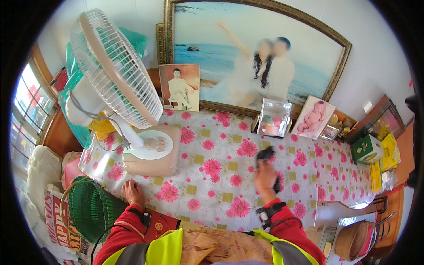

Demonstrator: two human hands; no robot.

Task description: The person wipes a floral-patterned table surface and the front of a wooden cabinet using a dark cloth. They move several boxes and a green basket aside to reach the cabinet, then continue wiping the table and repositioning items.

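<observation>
My right hand [265, 176] is closed on a black, cloth-like thing [266, 153], pressed down on the flowered tablecloth [229, 181]. Dark parts of it show beyond my fingertips and beside my wrist; blur hides its exact kind. Farther left, my left hand [133, 193] rests on the near edge of the table with its fingers laid on the cloth, holding nothing. It lies between a green woven basket [90, 207] and the base of a white and beige electric fan [152, 159].
Along the wall stand a large framed picture [346, 48], a smaller portrait [179, 88], a mirror-like frame [273, 118] and a baby picture [313, 115]. A green box [367, 149] and yellow packages [389, 152] sit at far right. Below them is a brown basket [351, 240].
</observation>
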